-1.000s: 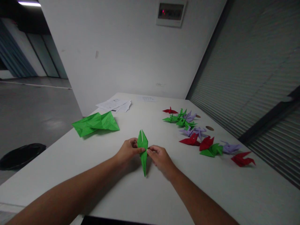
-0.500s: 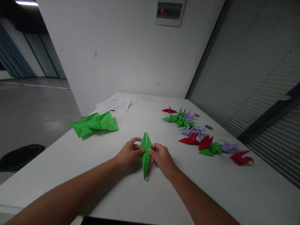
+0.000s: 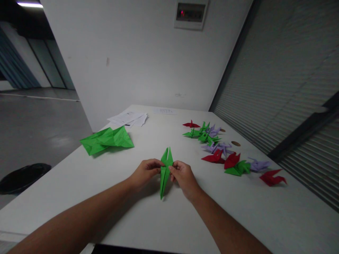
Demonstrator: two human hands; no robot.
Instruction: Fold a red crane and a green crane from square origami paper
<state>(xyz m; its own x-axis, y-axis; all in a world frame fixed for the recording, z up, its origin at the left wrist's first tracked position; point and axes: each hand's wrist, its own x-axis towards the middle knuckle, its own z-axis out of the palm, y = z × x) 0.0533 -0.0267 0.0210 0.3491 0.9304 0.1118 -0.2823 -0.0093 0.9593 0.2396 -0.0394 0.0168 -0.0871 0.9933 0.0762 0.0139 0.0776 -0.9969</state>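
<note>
A green folded origami paper (image 3: 165, 173), long and pointed at both ends, is held just above the white table between my two hands. Its far end is split into two narrow points, and a dark slit runs down the near half. My left hand (image 3: 145, 172) pinches its left edge with thumb and forefinger. On the other side my right hand (image 3: 184, 177) grips the right edge, thumb on top and the other fingers curled behind it.
Creased green paper sheets (image 3: 107, 141) lie at the left, with printed papers (image 3: 129, 118) behind them. Several folded paper cranes, including a red crane (image 3: 272, 178) and a purple crane (image 3: 259, 165), line the right side. A black-lined bin (image 3: 25, 178) stands left of the table (image 3: 106, 197).
The green folded paper has tilted, its far tips shifting right and its near tip left. My left fingers have moved in against its edge; my right hand stays nearly in place.
</note>
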